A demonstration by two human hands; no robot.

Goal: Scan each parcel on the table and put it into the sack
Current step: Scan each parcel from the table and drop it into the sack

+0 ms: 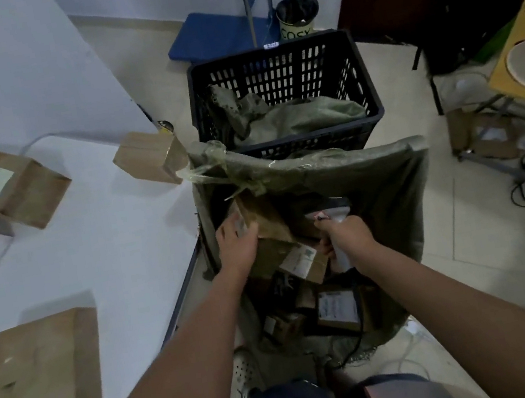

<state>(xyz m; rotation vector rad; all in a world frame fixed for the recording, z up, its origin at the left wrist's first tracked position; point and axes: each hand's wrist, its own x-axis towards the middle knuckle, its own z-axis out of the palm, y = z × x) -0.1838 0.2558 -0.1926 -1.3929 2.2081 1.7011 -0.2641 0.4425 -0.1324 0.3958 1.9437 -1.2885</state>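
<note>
The grey-green sack [390, 184] stands open at the right edge of the white table [95, 247]. My left hand [236, 246] reaches into its mouth and grips a brown cardboard parcel [266, 219], which is tilted over several other parcels [303, 261] lying inside. My right hand [347, 236] is also over the sack and grips the handle of a white barcode scanner [336, 212]. Three brown parcels lie on the table: one with a label [5, 186] at the far left, a smaller one [151, 156] by the sack's corner, and a long flat one [43, 392] near me.
A black slatted crate [276, 61] holding folded sacks stands just behind the open sack. A blue trolley [212, 33] and a lined bin [298, 15] stand further back. A cluttered stand [524, 68] with cables is at the right.
</note>
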